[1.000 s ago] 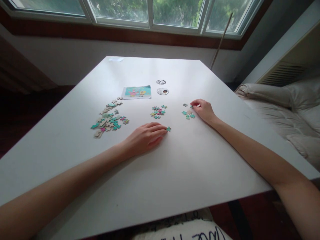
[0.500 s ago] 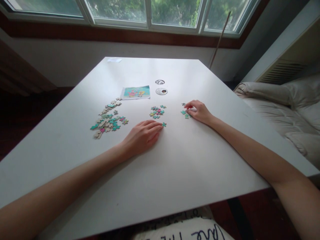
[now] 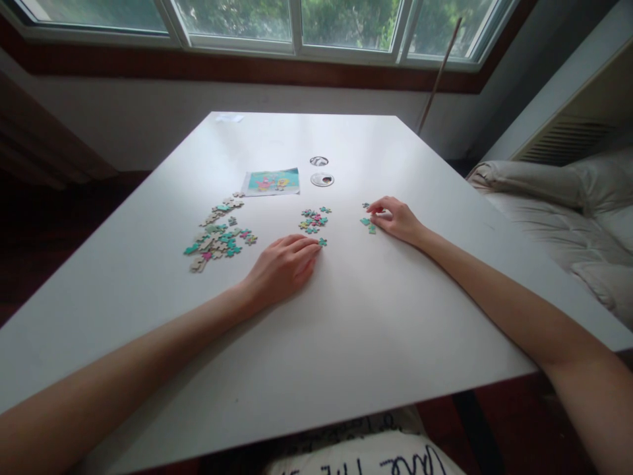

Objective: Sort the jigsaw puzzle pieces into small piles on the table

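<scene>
My left hand (image 3: 287, 265) rests on the table with its fingers together, gripping a small teal jigsaw piece (image 3: 322, 242) at the fingertips. Just beyond it lies a small cluster of multicoloured jigsaw pieces (image 3: 313, 221). To the right, my right hand (image 3: 398, 220) is open, thumb and fingers slightly apart, over a few teal pieces (image 3: 368, 225). Its fingers partly cover that group. Left of my left hand spreads a larger pile of jigsaw pieces (image 3: 217, 243), some with their plain backs up.
A picture sheet (image 3: 273, 181) with pink and yellow figures lies on the white table (image 3: 316, 369). Right of it are two round metallic-looking items, one nearer (image 3: 321, 179) and one farther (image 3: 319, 161). A pale padded sofa (image 3: 534, 204) stands at the right.
The teal piece at my left fingertips has shifted slightly left and away from me. My right hand has barely moved. The whole view has shifted a little.
</scene>
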Demonstrator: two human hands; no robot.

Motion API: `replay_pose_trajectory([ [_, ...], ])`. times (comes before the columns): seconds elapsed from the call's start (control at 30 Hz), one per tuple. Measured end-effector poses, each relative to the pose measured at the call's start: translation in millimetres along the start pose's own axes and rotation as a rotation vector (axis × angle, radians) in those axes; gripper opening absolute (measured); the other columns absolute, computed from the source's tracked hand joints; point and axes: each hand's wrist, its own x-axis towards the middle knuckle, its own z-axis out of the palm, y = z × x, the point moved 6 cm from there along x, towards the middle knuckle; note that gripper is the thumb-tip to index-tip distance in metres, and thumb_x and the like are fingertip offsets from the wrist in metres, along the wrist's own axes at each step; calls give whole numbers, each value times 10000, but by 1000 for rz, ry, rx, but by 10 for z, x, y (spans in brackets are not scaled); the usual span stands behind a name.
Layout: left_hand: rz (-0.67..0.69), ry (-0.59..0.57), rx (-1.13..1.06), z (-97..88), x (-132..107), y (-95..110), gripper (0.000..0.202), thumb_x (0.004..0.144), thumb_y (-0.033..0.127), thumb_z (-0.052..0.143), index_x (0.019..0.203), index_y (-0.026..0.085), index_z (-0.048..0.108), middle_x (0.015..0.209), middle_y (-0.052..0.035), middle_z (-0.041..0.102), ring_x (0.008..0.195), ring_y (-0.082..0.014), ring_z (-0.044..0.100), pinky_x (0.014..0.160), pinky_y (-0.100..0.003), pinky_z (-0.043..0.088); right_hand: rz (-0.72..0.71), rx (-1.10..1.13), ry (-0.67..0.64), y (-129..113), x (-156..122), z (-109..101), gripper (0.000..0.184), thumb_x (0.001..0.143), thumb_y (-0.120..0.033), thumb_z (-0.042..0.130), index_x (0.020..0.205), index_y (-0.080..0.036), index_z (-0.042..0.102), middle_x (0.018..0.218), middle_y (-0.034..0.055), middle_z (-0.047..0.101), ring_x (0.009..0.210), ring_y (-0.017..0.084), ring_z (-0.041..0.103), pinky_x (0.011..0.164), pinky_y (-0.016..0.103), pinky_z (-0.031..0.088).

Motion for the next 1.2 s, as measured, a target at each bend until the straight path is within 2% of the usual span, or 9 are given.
replay_pose_trajectory([
  [0.23, 20, 0, -1, -12, 5, 13, 248, 922, 192, 471, 1095, 165, 648, 1141, -60, 702, 1063, -209, 622, 903, -352, 532, -56, -27, 130, -99, -14, -91, 168, 744, -95, 590, 853, -198, 666, 810, 31, 620, 744, 185, 606, 769, 337, 489],
  [0.33, -20, 10, 22, -11, -1, -8, 255, 914, 189, 478, 1102, 168, 649, 1147, -61, 701, 1067, -212, 620, 901, -353, 534, -66, -69, 115, -115, -13, -67, 151, 754, -104, 567, 815, -205, 660, 838, 43, 637, 781, 196, 618, 778, 339, 492],
  [0.47, -117, 23, 81, 1, -12, -73, 303, 905, 216, 493, 1170, 152, 626, 1217, -88, 670, 1132, -253, 595, 918, -406, 534, -101, -64, 76, -111, -19, -28, 136, 747, -117, 561, 781, -201, 662, 859, 62, 653, 833, 216, 631, 788, 344, 494],
  [0.57, -155, -43, 64, 42, -9, -99, 353, 914, 256, 483, 1231, 142, 591, 1291, -99, 628, 1211, -270, 551, 992, -440, 498, -132, -68, 86, -143, -34, -35, 128, 755, -123, 562, 788, -200, 659, 859, 65, 661, 843, 223, 631, 803, 355, 494],
  [0.67, -198, -117, 41, 64, -5, -109, 365, 933, 285, 447, 1237, 136, 584, 1308, -92, 616, 1233, -265, 538, 1036, -444, 468, -171, -93, 109, -290, -62, -27, 134, 792, -124, 545, 810, -200, 654, 851, 61, 667, 853, 225, 631, 800, 362, 496],
  [0.8, -227, -139, 36, 55, 1, -102, 366, 936, 288, 437, 1233, 132, 586, 1312, -94, 612, 1247, -268, 527, 1051, -446, 455, -256, -67, -9, -660, -112, 164, 163, 852, -140, 537, 941, -206, 657, 979, 64, 682, 929, 207, 638, 845, 351, 504],
  [0.93, -197, -98, 18, 66, 0, -96, 347, 929, 264, 454, 1224, 139, 586, 1303, -99, 616, 1241, -263, 534, 1037, -442, 471, -267, -170, -158, -937, -73, 452, 198, 890, -206, 564, 1067, -171, 646, 1081, 104, 662, 1012, 233, 620, 905, 375, 509],
  [1.1, -97, -43, -15, 79, -4, -73, 356, 921, 224, 471, 1255, 138, 559, 1302, -99, 617, 1229, -250, 552, 1020, -427, 493, -209, -304, -171, -965, 179, 698, 305, 895, -222, 588, 1180, -120, 627, 1156, 138, 635, 1058, 261, 589, 927, 387, 500],
  [1.2, -14, -54, -62, 77, 0, -23, 329, 922, 194, 462, 1228, 129, 564, 1280, -100, 630, 1229, -234, 558, 1017, -388, 500, -204, -331, -160, -924, 292, 799, 228, 913, -195, 561, 1094, -124, 680, 1063, 120, 675, 1019, 239, 598, 933, 358, 488],
])
